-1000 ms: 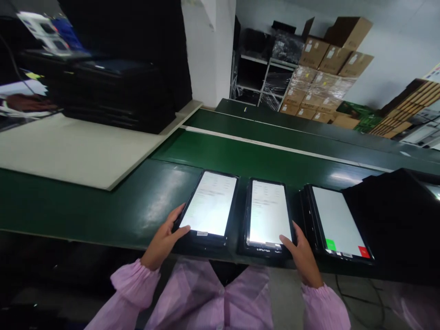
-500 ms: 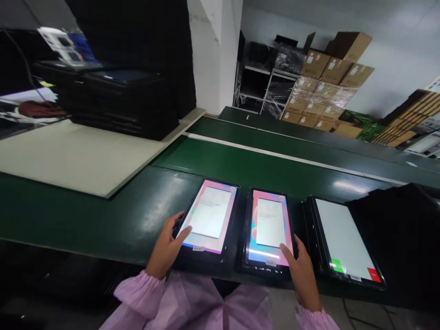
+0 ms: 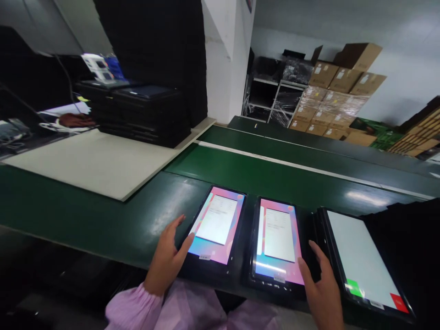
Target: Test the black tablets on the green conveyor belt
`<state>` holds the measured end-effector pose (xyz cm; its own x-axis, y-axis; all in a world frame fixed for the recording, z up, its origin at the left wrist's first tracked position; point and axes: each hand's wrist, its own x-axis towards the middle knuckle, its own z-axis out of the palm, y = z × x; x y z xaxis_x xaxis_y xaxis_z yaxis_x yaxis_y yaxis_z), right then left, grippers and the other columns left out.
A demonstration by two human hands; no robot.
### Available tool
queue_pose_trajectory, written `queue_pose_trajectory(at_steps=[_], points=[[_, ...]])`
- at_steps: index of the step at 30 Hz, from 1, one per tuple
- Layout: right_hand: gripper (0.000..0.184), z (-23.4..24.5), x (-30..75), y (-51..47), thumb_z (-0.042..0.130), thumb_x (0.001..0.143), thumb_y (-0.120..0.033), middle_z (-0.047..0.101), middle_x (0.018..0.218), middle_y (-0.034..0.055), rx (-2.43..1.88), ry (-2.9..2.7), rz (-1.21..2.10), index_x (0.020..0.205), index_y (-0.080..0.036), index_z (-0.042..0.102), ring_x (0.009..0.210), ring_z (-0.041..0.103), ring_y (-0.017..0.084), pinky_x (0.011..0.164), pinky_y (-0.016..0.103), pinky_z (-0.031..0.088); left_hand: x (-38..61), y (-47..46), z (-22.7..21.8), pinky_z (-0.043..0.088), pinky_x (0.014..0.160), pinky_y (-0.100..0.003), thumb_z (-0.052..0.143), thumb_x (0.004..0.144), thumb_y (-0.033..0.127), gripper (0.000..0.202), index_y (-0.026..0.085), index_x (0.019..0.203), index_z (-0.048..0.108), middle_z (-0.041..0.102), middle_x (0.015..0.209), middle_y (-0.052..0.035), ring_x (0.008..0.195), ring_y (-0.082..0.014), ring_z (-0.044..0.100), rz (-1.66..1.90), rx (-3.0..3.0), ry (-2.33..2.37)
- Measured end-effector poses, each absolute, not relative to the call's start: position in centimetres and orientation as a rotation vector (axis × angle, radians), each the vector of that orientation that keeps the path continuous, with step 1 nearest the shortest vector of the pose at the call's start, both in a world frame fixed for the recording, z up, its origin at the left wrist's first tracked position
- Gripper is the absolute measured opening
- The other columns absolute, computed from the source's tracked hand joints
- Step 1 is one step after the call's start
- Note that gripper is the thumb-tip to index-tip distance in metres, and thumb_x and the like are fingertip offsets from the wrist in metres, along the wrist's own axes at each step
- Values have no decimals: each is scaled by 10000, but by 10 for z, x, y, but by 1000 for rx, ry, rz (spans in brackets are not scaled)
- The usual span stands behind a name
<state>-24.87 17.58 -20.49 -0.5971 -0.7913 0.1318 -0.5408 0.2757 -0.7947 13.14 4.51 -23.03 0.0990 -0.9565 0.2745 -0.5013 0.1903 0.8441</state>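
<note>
Two lit tablets lie side by side on the green work surface, each with a white window over a pink and blue background. Beside the left edge of the left tablet (image 3: 216, 220) is my left hand (image 3: 168, 256), fingers apart, its thumb at the screen's lower left edge. My right hand (image 3: 321, 284) is by the right tablet (image 3: 278, 238), with its thumb near the lower right edge and the fingers spread away from it. Neither hand grips anything. Farther right, a third tablet (image 3: 360, 252) shows a white screen with green and red corner squares and rests on a dark stack.
A pale board (image 3: 92, 160) lies at the left, with a stack of black devices (image 3: 144, 114) at its back edge. Dark stacked items stand at the far right. Beyond the green bench (image 3: 247, 169) are a pillar (image 3: 222, 59), shelving and cardboard boxes (image 3: 330, 91).
Both hands have loosened from the tablet edges, the right one moving outward. The windows on both screens have slid right, with a white strip now at their left. The whole view has shifted.
</note>
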Motion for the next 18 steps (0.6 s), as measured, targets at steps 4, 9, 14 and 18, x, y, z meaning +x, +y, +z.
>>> queue_pose_trajectory(at_steps=[4, 9, 14, 18], points=[[438, -200, -243, 169, 541, 988, -514, 689, 1363, 95, -1790, 2162, -1206, 1350, -292, 649, 1280, 625, 344, 1102, 589, 502, 127, 57, -222, 287, 1266, -597, 601, 924, 499, 520, 335, 1417, 577, 655, 1410, -92, 1418, -368, 510, -472, 1384, -1749], [413, -205, -225, 151, 520, 1024, -438, 679, 1405, 59, -2173, 1977, -959, 1403, -319, 630, 1343, 600, 337, 1122, 603, 510, 93, 73, -217, 120, 1307, -665, 628, 921, 410, 552, 383, 1469, 571, 642, 1462, -55, 1484, -376, 449, -496, 1248, -1999], [368, -208, -239, 154, 484, 1038, -457, 722, 1303, 109, -1981, 2268, -1105, 1254, -252, 700, 1282, 635, 358, 1138, 680, 471, 90, 79, -210, 103, 1338, -606, 579, 957, 357, 483, 463, 1428, 582, 655, 1440, 6, 1450, -312, 507, -528, 1130, -2059], [383, -208, -239, 159, 523, 1031, -430, 662, 1429, 68, -2053, 2117, -1042, 1371, -301, 642, 1350, 600, 330, 1105, 601, 538, 93, 73, -219, 91, 1315, -676, 606, 936, 382, 535, 428, 1467, 553, 666, 1425, -29, 1446, -360, 502, -395, 1213, -1955]])
